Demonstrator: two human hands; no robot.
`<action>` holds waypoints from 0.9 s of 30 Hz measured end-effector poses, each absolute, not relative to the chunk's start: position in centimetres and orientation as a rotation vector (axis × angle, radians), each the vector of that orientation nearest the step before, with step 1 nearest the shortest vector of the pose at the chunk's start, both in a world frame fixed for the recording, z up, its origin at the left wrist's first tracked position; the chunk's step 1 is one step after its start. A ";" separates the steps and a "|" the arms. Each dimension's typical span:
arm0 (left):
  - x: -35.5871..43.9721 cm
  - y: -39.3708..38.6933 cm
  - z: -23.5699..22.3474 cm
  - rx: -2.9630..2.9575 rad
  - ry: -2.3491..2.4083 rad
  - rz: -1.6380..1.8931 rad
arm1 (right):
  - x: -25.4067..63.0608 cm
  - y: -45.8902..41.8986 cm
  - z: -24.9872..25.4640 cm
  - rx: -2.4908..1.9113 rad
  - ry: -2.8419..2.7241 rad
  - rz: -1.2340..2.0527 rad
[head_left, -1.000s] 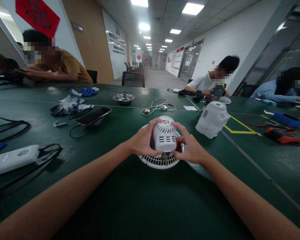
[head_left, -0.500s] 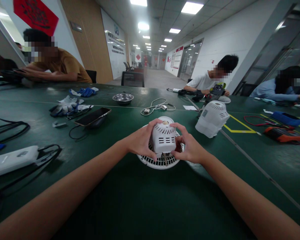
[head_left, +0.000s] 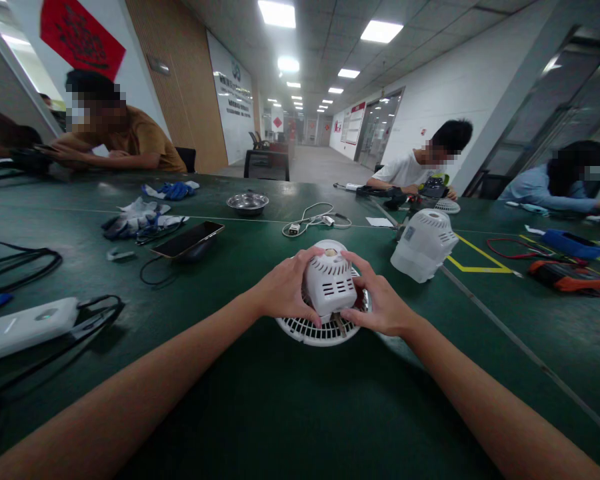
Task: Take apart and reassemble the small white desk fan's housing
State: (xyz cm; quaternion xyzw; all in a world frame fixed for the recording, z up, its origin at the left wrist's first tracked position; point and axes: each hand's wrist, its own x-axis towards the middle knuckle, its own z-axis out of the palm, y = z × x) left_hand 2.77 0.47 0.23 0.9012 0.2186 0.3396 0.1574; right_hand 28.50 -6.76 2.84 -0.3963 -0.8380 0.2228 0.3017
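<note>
A white slotted motor housing point(head_left: 331, 283), like the back cover of a small fan, sits over a round white fan grille point(head_left: 320, 331) on the green table. My left hand point(head_left: 291, 285) is wrapped around its left side, thumb low at the front and fingers near the top. From the right, my right hand point(head_left: 379, 300) grips the same housing, index finger at the top rim and thumb at the lower front edge. The grille lies flat beneath, partly hidden by the housing and my hands. Whether the housing is seated on the parts below cannot be made out.
Right of my hands stands a second white housing point(head_left: 424, 245). Beyond lie a coiled cable point(head_left: 316, 220) and a metal bowl point(head_left: 247, 203). Leftward are a phone point(head_left: 190, 240), gloves point(head_left: 135, 220) and a white power strip point(head_left: 30, 328). An orange multimeter point(head_left: 570, 275) lies far right. Several people sit around the table.
The housing has turned and tilted slightly between my hands, its slotted front now angled a little to the right. Both hands keep their hold. The whole view has shifted slightly downward.
</note>
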 end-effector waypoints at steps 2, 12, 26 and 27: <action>3.0 0.4 0.1 2.622 0.724 1.021 | 28.5 -6.5 2.4 -1.064 -2.198 0.408; 1.6 1.2 -0.1 2.333 0.845 1.202 | 29.7 -5.7 1.9 -1.071 -2.105 0.136; -0.1 3.9 -2.0 2.019 1.187 0.900 | 29.8 -5.3 1.5 -1.261 -2.021 0.447; -0.1 3.9 -2.0 2.017 1.181 0.903 | 29.8 -5.3 1.6 -1.269 -2.013 0.465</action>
